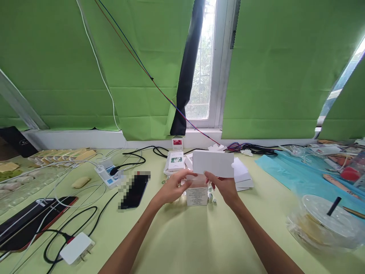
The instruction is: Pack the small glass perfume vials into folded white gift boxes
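Observation:
My right hand grips a blank white folded card or flat carton by its lower edge, thumb in front and fingers behind. The piece stands upright, facing me. Below it, a small white box with fine print on its front sits on the table. My left hand is curled at that box's upper left edge, thumb and forefinger pinched there, close to the card's lower left corner. Small glass bottles stand right of the box, partly hidden by my right hand.
White cartons and white sheets lie behind my hands. To the left are a phone, a power strip, a charger and trailing cables. A lidded plastic cup and blue plastic sheeting are on the right.

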`<state>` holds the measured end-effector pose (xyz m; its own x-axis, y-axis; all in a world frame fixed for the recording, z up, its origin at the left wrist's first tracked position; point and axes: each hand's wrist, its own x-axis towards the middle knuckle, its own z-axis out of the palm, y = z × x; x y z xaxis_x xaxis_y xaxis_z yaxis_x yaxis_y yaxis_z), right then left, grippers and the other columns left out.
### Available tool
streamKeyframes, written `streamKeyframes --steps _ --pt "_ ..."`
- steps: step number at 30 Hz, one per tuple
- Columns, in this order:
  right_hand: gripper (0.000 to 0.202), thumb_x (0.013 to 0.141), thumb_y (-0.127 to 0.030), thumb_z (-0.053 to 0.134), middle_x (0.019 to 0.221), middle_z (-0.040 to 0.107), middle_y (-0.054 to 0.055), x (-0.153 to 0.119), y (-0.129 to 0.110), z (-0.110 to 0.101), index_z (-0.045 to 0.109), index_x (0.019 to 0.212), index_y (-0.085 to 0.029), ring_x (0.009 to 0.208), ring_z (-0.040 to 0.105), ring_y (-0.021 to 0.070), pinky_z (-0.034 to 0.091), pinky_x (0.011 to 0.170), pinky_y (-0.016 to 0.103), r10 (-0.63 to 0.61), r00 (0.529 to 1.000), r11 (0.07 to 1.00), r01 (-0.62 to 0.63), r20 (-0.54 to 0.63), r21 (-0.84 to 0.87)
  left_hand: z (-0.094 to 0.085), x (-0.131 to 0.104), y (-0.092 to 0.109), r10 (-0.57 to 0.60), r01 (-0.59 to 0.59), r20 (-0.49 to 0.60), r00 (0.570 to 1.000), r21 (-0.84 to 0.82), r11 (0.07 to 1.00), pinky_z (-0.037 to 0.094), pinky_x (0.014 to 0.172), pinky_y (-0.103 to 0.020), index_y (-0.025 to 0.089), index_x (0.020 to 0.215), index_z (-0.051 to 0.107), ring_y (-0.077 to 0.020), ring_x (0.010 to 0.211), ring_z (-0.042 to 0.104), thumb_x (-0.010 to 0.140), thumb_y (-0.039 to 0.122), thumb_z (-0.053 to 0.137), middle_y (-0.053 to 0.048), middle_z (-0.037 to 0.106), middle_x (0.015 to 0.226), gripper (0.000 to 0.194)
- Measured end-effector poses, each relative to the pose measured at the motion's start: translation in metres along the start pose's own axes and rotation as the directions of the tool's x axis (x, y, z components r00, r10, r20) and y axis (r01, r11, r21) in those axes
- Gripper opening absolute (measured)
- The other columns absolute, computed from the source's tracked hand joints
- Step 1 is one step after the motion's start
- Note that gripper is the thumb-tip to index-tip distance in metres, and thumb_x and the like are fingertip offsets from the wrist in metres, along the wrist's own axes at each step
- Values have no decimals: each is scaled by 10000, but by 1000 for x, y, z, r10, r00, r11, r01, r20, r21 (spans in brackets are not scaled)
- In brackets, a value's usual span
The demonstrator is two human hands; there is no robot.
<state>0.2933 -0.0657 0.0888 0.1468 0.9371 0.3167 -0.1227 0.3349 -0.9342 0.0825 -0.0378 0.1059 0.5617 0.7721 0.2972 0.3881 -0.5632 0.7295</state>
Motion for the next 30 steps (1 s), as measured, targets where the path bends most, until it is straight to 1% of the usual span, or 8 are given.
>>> streamKeyframes --steps 2,5,9,14,17,22,26,30 --pt "314 726 -445 826 610 646 20 0 1 -5 666 761 -176 540 562 150 405 456 262 14 1000 1000 -14 8 1 6 -3 -6 -18 13 -75 997 -65 998 532 820 -318 242 1162 685 -224 1025 655 971 364 530 -79 698 1218 275" --pt "319 724 -451 822 611 630 17 -1 3 -13 658 792 -185 557 557 160 388 452 265 17 999 1000 -17 32 6 17 -6 -12 -14 -6 -170 985 -118 993 542 817 -320 228 1151 676 -223 1010 669 982 397 526 -91 705 1192 283" --pt "319 734 -446 820 626 610 7 -3 5 -22 646 822 -194 573 537 160 384 463 270 28 997 1000 -28 70 -4 29 -8 -18 -6 -23 -252 968 -110 994 534 767 -301 233 1171 668 -209 958 666 998 402 506 -86 710 1164 291" --pt "321 731 -452 823 641 619 3 -3 6 -31 639 796 -197 561 511 141 392 487 269 63 989 997 -56 136 -58 40 -11 -21 -53 21 -327 943 -103 995 481 639 -273 234 1196 645 -187 843 658 1014 402 470 -78 724 1130 304" --pt "310 725 -455 822 643 629 4 -3 6 -35 649 779 -204 571 513 145 404 513 278 74 985 993 -58 158 -104 48 -13 -19 -47 9 -392 919 -98 995 503 705 -290 225 1183 633 -198 915 663 1025 379 437 -89 705 1199 295" --pt "295 701 -454 828 642 645 14 -6 3 -36 671 770 -214 641 576 189 445 571 307 66 986 984 -39 152 -173 55 -14 -13 -73 32 -436 897 -101 994 518 777 -307 233 1176 618 -207 982 657 1034 353 408 -76 693 1204 281" --pt "332 666 -445 844 677 675 23 -7 0 -34 678 833 -212 680 619 212 483 582 319 48 990 988 -27 135 -153 57 -16 -10 -76 50 -460 885 -67 996 506 749 -301 229 1129 611 -196 914 651 1037 349 392 -64 701 1103 267" --pt "319 679 -443 832 668 658 21 -7 1 -34 671 824 -209 684 612 211 475 565 312 55 986 988 -31 156 -150 58 -18 -9 -26 30 -461 887 3 1000 486 746 -299 233 1112 589 -189 877 634 1040 328 374 -51 697 1055 247"
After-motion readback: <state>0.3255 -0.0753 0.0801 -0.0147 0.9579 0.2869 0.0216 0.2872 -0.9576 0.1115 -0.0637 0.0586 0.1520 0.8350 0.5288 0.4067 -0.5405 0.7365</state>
